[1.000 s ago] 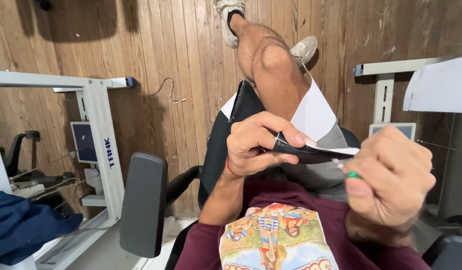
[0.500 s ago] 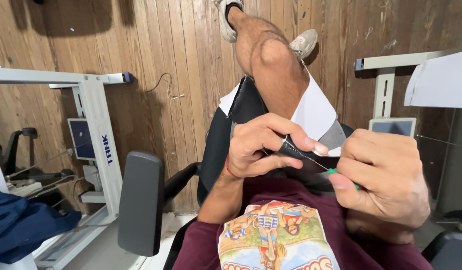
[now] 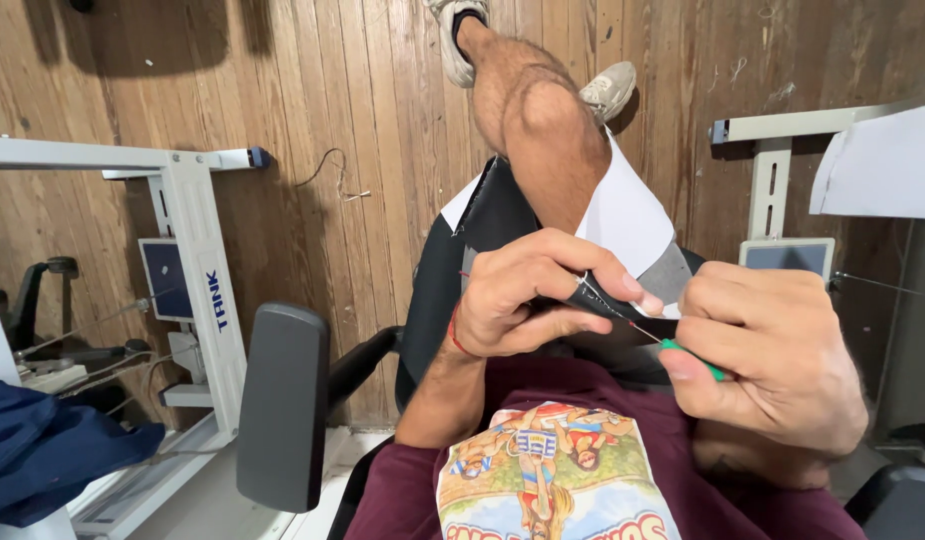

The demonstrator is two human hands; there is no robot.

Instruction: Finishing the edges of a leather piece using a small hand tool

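In the head view, a fold of black fabric [image 3: 592, 300] is pinched between the thumb and forefinger of the left hand [image 3: 532, 295], which is closed tightly on the cloth. The fabric is held above the lap, just over the maroon shirt [image 3: 622, 390] and below the bent knee [image 3: 547, 140]. To the right of the fabric, the right hand [image 3: 772, 360] is curled shut around a small tool with a green handle [image 3: 694, 360]; a thin metal tip is seen reaching from the handle to the edge of the fabric, where it touches the cloth beside the left thumb. A larger piece of black, white and grey cloth [image 3: 632, 215] is draped over the thigh behind the pinched fold. A red band [image 3: 450, 335] is worn on the left wrist. Left of the fabric, a black chair armrest [image 3: 280, 405] is seen, and farther left a white metal frame [image 3: 197, 230] stands on the wooden floor [image 3: 362, 90]. A blue garment [image 3: 42, 455] lies at the far left edge.
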